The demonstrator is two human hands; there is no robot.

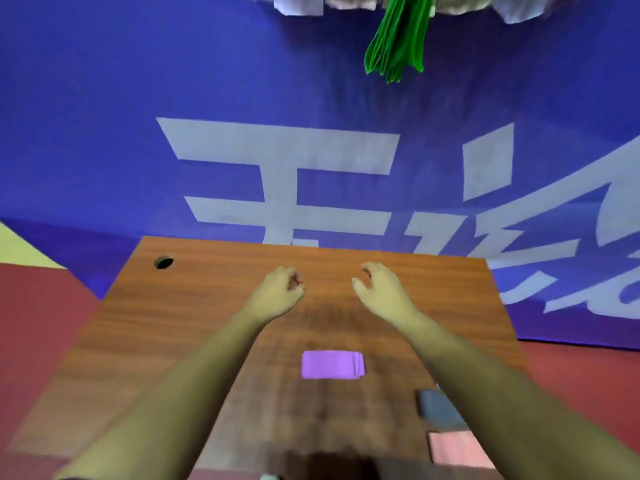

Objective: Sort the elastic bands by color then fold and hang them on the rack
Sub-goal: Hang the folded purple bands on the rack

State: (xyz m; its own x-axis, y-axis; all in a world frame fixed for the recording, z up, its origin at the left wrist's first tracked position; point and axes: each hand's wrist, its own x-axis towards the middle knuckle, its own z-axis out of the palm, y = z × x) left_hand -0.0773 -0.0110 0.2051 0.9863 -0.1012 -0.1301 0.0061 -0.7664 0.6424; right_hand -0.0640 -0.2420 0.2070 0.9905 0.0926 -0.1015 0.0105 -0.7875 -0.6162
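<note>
Head view looks down on a brown wooden table (207, 306) that fills the lower middle of the frame, and the whole picture is a little blurred. Both bare forearms reach from the bottom edge toward the centre.

The left hand (282, 289) is above the table a little left of the centre. Its fingers are curled in toward the palm like a soft fist, and nothing shows inside it. The right hand (379, 289) is just right of the centre, apart from the left one. Its thumb points out to the left and its fingers are bent loosely, relaxed, and it grasps nothing.

A folded purple elastic band (332, 365) lies flat on the table in the lower centre, between the two forearms and touching neither of them. At the lower right, a folded dark grey elastic band (436, 407) lies on the table, partly hidden by the right forearm. A folded pink elastic band (457, 448) lies just below it, near the table's right edge.

At the top of the frame, right of the middle, a bunch of bright green elastic bands (394, 39) hangs down in long loops. Pale pieces (298, 3) hang beside it at the top edge, too cut off to tell what they are.

Behind the table stands a large blue banner with white characters (104, 133). A small dark round hole (163, 262) is in the table's upper left corner. Red floor (41, 323) shows at the left and right sides.
</note>
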